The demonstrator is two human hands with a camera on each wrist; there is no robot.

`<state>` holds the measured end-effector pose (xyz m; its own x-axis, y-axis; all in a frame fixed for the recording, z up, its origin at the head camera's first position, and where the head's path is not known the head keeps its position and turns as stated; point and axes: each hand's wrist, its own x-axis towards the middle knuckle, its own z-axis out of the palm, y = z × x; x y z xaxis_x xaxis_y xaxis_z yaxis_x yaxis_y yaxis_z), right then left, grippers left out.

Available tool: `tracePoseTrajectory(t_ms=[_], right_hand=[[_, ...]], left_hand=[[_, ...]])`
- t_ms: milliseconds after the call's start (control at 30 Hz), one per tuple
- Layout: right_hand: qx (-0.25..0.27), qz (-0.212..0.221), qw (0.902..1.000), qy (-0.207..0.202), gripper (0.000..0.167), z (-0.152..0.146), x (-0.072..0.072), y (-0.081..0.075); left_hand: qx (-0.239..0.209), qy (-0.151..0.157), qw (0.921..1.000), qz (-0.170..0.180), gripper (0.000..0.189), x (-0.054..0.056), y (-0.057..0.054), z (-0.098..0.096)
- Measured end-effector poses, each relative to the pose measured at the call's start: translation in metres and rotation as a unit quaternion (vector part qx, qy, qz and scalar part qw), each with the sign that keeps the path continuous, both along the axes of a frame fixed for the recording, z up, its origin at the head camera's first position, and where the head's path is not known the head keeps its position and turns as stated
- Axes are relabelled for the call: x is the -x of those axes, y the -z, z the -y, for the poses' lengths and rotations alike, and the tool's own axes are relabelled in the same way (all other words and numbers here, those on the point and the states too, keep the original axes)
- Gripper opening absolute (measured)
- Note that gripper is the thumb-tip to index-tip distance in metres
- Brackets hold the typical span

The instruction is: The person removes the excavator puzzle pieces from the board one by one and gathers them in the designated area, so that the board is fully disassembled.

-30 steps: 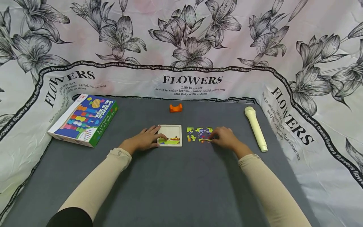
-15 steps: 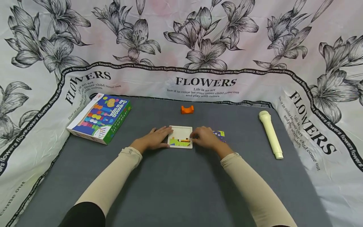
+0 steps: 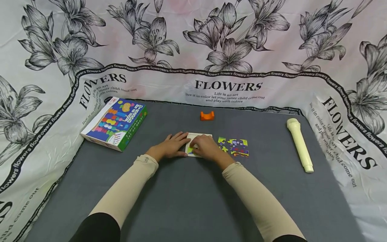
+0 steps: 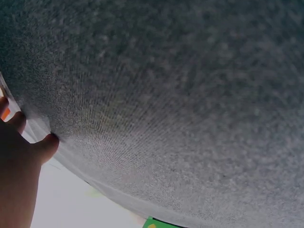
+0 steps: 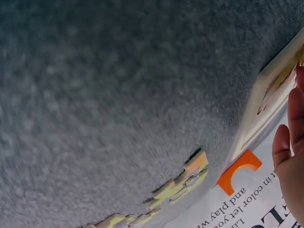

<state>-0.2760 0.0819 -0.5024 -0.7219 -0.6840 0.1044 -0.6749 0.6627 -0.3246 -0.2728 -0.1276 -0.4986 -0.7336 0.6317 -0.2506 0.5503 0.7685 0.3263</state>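
Moved since a second ago: right hand (image 3: 207, 148), shifted leftward from the loose puzzle pieces (image 3: 240, 148) to above the puzzle board (image 3: 192, 135); pieces now uncovered.

Cloth (image 3: 133, 80), white, printed with black line-drawn lilies and the word FLOWERS; runs along the left, back and right of the grey table (image 3: 181, 201).

Box (image 3: 115, 122), one, blue top, green side, pictured with coloured shapes; lies flat at an angle near the table's back left.

Left hand, beige sleeve (image 3: 127, 191): (image 3: 170, 146) fingers extended and spread, at the board's left edge, gripping nothing.

Puzzle board, one, pale rim, flat between the hands; yellow-green picture part visible inside, remainder covered.

Right hand, beige sleeve: fingers bent, tips over the board's interior; whether a piece is held cannot be told.

Orange holder (image 3: 207, 116), one, notched top, behind the board, apart from it.

Loose pieces, several, multicoloured, flat just right of the board.

Cream cylinder (image 3: 300, 144), one, wider far end; lies well right of the pieces.
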Motion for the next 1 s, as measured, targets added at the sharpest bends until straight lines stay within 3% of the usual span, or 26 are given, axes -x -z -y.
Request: tracePoseTrajectory(t_ms=[267,567,1000], right_hand=[[0.008,0.052,0.9986,0.000,0.022,0.000,0.005,-0.006],[-0.047,0.086,0.9952,0.003,0.027,0.005,0.006,-0.015],[-0.006,0.103,0.9947,0.001,0.016,0.004,0.012,-0.014]], left_hand=[[-0.004,-0.004,1.0000,0.005,0.070,0.002,-0.001,-0.002],[0.003,-0.008,0.9999,0.011,0.070,0.003,0.000,-0.003],[0.003,-0.009,0.9998,0.018,0.075,0.000,0.000,-0.002]])
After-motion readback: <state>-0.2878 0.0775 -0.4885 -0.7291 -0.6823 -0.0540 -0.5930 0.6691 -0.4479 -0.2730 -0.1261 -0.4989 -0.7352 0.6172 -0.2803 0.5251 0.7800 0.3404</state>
